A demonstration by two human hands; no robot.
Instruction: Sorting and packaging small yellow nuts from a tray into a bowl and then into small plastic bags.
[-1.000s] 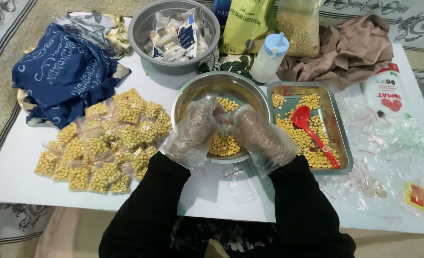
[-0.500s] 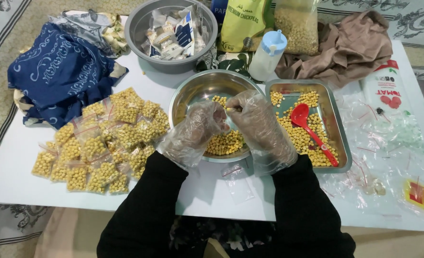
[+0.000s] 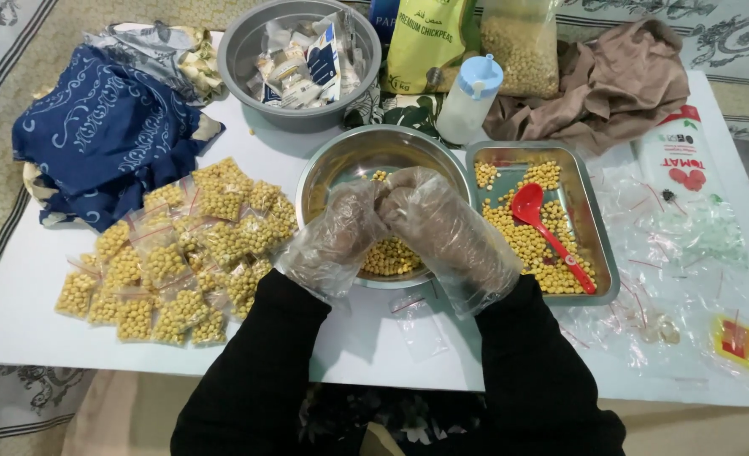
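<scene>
While both gloved hands meet over the steel bowl [image 3: 340,160], chickpeas [image 3: 389,256] lie just beneath them | left hand [image 3: 339,236] and right hand [image 3: 442,224] pressed together, fingertips touching; what they pinch cannot be told | since half a second ago, right hand lowered and closed against left | red spoon [image 3: 543,228] rests in tray [image 3: 598,245].
</scene>
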